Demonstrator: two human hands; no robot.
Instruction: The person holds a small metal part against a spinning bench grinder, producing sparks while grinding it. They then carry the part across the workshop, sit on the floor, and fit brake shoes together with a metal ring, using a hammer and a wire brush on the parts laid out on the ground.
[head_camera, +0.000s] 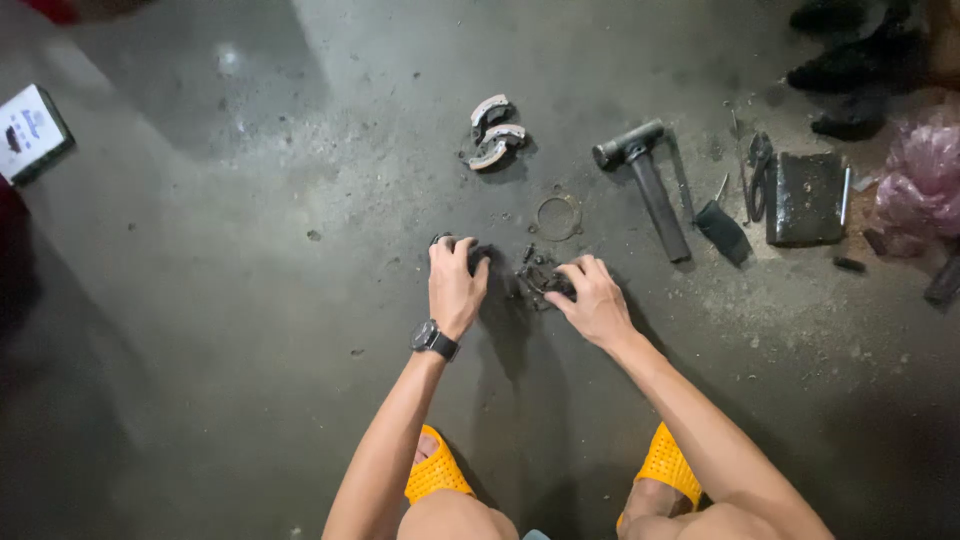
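1. My concrete floor (250, 300) fills the view.
2. A hammer (645, 180) lies at two o'clock of my hands.
3. My left hand (455, 285) has its fingers curled over a dark part (478, 255) on the floor.
4. My right hand (595, 300) — fingers narrow — pinches into the small dark parts pile (540, 278), just beside the left.
5. Three brake shoes (493, 132) sit at twelve o'clock; a thin metal ring (557, 217) lies nearer.
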